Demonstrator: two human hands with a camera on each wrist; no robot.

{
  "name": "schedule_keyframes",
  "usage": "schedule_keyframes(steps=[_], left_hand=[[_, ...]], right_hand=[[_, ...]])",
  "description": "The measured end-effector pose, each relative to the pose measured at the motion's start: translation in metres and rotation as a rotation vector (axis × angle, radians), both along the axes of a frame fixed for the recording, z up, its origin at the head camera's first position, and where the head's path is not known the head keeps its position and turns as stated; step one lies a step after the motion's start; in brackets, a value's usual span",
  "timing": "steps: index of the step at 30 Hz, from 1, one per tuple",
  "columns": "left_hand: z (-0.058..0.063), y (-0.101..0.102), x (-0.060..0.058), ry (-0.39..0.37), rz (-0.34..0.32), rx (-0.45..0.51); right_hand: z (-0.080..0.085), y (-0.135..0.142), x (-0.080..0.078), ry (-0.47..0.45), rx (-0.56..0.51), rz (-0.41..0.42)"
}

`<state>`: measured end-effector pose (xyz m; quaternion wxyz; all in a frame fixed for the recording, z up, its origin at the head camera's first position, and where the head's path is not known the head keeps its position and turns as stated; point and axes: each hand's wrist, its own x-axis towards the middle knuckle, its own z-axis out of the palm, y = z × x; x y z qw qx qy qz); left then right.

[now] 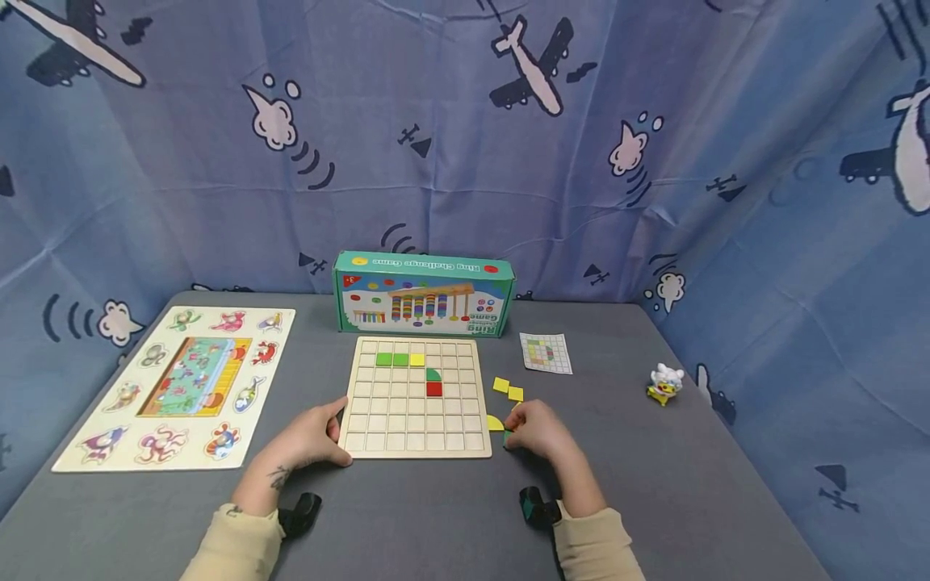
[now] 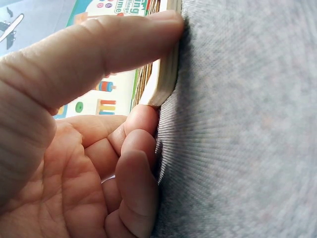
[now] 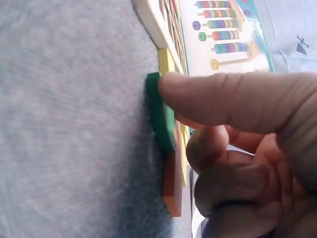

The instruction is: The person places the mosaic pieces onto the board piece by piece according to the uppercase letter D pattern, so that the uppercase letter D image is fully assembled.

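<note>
A wooden grid board [image 1: 392,420] lies flat on the table. Its near left corner sits between the thumb and fingers of my left hand [image 1: 308,436]; in the left wrist view the thumb [image 2: 133,39] presses along the board's edge. On the board are two green squares [image 1: 393,360], a yellow square [image 1: 417,360], a green quarter-round [image 1: 433,375] and a red square [image 1: 433,389]. Right of the board, my right hand [image 1: 541,428] pinches a green curved piece [image 3: 161,114], low at the table. Beside it are a yellow rounded piece [image 1: 495,423] and an orange piece [image 3: 172,188].
Yellow squares [image 1: 501,385] lie beyond my right hand. A pattern card [image 1: 546,353] rests behind them, and a green game box [image 1: 425,294] stands behind the board. To the left is a sea-animal puzzle board [image 1: 94,403]; at far right, a small white-and-yellow figurine [image 1: 664,383].
</note>
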<state>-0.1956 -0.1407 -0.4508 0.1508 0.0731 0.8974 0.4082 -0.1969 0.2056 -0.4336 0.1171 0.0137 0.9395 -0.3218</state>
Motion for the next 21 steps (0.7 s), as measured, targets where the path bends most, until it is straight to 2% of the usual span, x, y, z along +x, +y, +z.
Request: schedule_keyframes(steps=[7,12,16,18,21], left_hand=[[-0.001,0.0,0.0,0.006,-0.002,-0.001],[0.0,0.0,0.0,0.01,-0.001,-0.005],[0.0,0.0,0.0,0.012,-0.004,-0.005],[-0.001,0.0,0.0,0.013,-0.002,-0.005],[-0.001,0.0,-0.001,0.013,0.004,-0.01]], right_hand=[[0.002,-0.003,0.001,-0.022,0.111,0.001],[0.006,-0.003,0.005,-0.057,0.143,0.038],[0.011,-0.002,0.007,-0.069,0.09,0.078],[0.016,-0.002,0.006,-0.025,0.027,0.08],[0.023,-0.006,0.004,0.04,-0.085,0.039]])
